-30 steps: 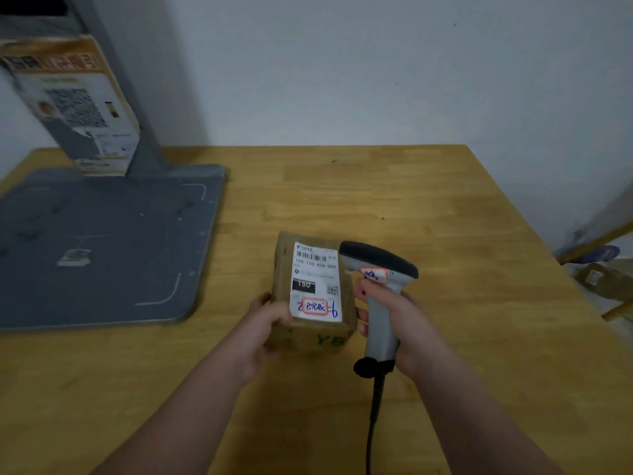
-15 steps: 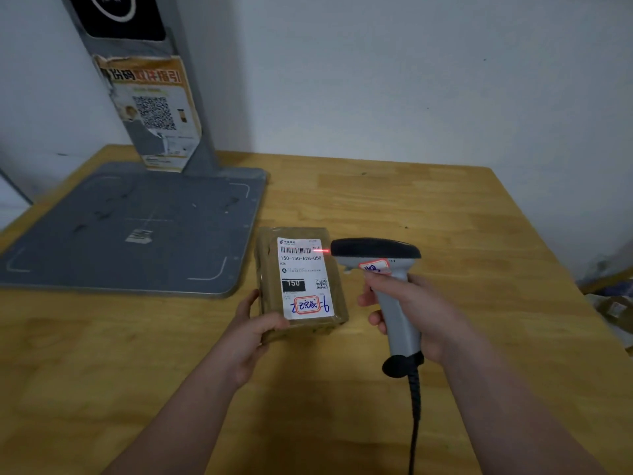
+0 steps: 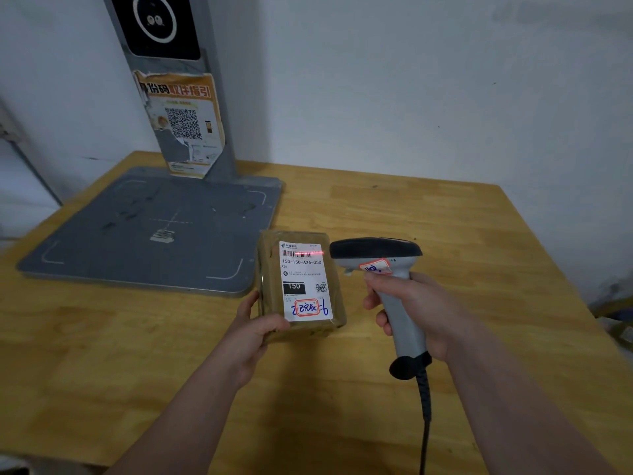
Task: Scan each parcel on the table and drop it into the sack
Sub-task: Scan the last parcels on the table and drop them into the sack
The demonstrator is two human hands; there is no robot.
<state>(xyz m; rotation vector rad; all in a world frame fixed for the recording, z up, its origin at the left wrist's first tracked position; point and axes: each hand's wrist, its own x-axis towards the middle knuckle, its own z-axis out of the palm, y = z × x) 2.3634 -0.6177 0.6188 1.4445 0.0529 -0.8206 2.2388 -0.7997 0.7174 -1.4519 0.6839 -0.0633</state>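
over the near middle of the wooden table [image 3: 428,214], in the head view, the left hand [image 3: 255,332] grips the lower left corner of the brown taped parcel [image 3: 337,303], holding its white shipping label [image 3: 305,279] face up so the barcode is open to the reader. the right hand [image 3: 418,310] is wrapped round the handle of the corded barcode scanner [image 3: 376,250], held just beside the parcel's right edge and aimed left, which lays the red scan line [image 3: 308,253] across the barcode at the label's top. the sack is not in view, so the drop seems not yet begun; the grey scanning platform [image 3: 154,231] lies just behind to the left.
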